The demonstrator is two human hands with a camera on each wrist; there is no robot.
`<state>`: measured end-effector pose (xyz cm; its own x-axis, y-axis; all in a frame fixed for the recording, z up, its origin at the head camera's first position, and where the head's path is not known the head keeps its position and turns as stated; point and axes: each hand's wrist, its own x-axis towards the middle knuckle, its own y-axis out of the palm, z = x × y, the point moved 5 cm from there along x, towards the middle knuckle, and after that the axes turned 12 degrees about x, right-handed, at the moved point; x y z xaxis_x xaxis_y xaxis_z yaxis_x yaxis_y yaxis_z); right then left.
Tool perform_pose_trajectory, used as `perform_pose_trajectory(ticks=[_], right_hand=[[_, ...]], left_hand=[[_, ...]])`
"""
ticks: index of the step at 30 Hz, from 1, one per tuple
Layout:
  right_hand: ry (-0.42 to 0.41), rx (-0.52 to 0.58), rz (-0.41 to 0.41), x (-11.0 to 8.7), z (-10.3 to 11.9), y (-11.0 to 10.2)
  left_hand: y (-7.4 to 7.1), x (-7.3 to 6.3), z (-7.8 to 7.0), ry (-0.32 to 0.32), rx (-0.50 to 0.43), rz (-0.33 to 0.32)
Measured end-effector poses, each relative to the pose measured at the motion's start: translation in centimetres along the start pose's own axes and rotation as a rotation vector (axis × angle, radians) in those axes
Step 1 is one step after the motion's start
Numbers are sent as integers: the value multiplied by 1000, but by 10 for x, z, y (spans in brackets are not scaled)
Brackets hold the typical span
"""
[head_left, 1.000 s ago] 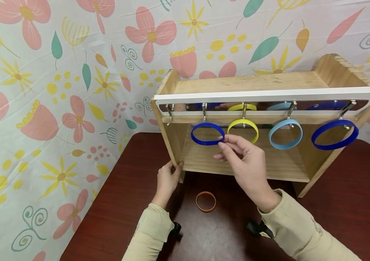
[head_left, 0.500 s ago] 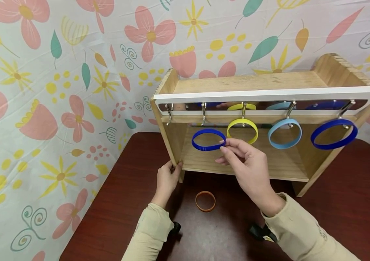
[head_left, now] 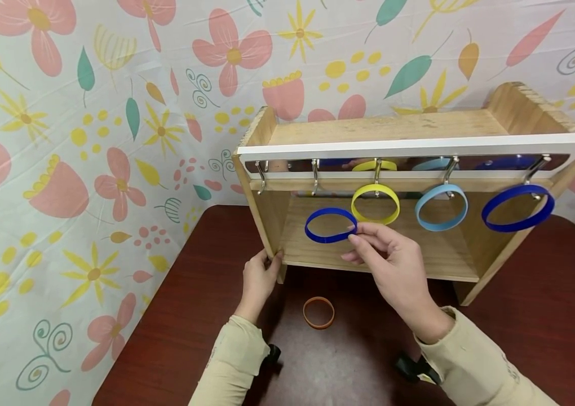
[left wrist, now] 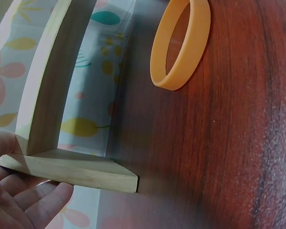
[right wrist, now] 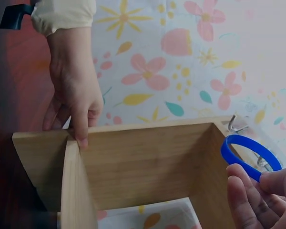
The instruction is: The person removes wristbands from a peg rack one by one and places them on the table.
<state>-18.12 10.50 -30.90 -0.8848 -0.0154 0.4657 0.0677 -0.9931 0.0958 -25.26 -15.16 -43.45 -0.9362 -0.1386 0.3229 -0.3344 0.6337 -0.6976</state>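
My right hand (head_left: 399, 270) pinches a blue silicone wristband (head_left: 325, 239) between thumb and fingertips, in front of the wooden shelf (head_left: 429, 127) and below its hook rail. In the right wrist view the same blue wristband (right wrist: 227, 152) stands out past the fingertips. My left hand (head_left: 258, 282) grips the shelf's lower left corner, thumb in front and fingers around the side panel (left wrist: 100, 177). A yellow wristband (head_left: 397, 207), a light blue one (head_left: 439, 227) and another blue one (head_left: 513, 228) hang from hooks. Two hooks at left, one being the second hook (head_left: 315, 179), hold no band.
An orange wristband (head_left: 319, 327) lies on the dark red-brown table (head_left: 186, 316) in front of the shelf. A flower-print cloth (head_left: 140, 84) covers the wall behind and to the left. The white rail (head_left: 409, 148) runs along the shelf's upper front.
The right hand has drawn the blue wristband off the second hook, down and slightly to the right. The left hand still grips the shelf corner.
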Motion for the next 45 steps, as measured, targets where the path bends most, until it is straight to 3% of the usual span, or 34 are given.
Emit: perform_pose_trajectory(ticks=[32, 45], right_hand=[[92, -53, -19, -29, -28, -28], [87, -71, -32, -35, -34, -39]], left_hand=[[-1, -1, 1, -19, -13, 2], [-3, -1, -3, -6, -21, -19]])
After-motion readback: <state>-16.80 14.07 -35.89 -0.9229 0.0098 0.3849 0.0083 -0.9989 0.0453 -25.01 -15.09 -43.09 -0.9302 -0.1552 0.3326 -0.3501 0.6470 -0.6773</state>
